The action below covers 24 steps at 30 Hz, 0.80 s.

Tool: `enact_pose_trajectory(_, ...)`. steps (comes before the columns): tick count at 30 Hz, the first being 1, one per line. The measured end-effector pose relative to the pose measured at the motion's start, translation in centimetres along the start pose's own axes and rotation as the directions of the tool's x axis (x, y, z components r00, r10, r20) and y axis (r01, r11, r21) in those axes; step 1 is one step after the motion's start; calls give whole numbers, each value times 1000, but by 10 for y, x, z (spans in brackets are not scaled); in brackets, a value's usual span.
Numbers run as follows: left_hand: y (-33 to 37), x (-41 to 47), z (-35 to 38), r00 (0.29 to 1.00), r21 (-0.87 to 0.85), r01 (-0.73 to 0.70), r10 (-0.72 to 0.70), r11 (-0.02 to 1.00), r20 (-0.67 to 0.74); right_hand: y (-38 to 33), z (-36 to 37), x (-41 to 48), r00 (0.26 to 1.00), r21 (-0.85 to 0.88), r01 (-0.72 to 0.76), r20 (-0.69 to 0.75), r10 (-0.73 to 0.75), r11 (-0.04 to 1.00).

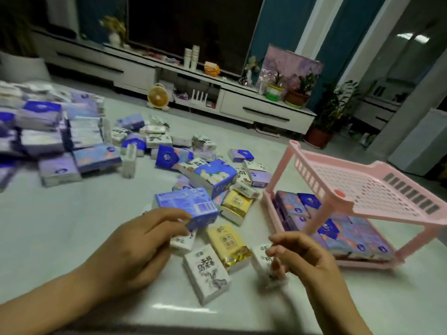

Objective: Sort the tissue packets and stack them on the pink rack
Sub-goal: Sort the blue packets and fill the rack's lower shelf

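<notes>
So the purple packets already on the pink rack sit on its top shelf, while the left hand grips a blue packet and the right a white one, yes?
Not the top shelf. The head view shows the purple packets on the pink rack's bottom shelf; the top one holds none. The left hand does grip a blue packet, the right hand a white packet.

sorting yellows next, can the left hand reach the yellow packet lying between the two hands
Probably yes: the yellow packet lies uncovered just beside the left hand. That hand holds a blue packet, though, so it must free up first.
</notes>
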<state>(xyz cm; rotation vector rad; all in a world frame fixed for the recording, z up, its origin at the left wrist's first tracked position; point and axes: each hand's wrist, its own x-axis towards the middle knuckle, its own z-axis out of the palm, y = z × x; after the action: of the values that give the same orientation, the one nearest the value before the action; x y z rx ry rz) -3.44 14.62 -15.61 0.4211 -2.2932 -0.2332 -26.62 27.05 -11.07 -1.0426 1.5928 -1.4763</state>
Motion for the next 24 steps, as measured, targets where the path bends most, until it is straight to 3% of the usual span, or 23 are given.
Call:
enact_pose_trajectory(7, -60, -17, -66, 947, 128, 322, -320, 938, -36, -14, 99, 16, 984, -38, 26, 178, -19, 999)
enact_pose_trajectory(11, -82, -15, -89, 826, 51, 559, -550, 828, -123, -30, 166, 32, 949, -123, 70, 315, -28, 990)
enact_pose_trajectory(16, -90, -22, -115, 743, 35, 666, -660, 745, -113, -38, 256, 88, 912, -374, 306, 378, -157, 875)
enact_pose_trajectory(18, -98, -22, -129, 708, -30, 696, -693, 717, -136, -31, 288, 123, 900, -557, 416, 368, -235, 719)
enact_pose_trajectory(21, -111, -22, -146, 642, -85, 749, -752, 657, -150, -19, 322, 159, 884, -839, 467, 433, -177, 280)
enact_pose_trajectory(22, -115, -23, -149, 633, -99, 755, -760, 648, -148, -16, 329, 165, 897, -874, 443, 428, -115, 198)
enact_pose_trajectory(24, -118, -24, -155, 617, -142, 762, -775, 632, -139, -14, 337, 169, 907, -896, 420, 414, -73, 144)
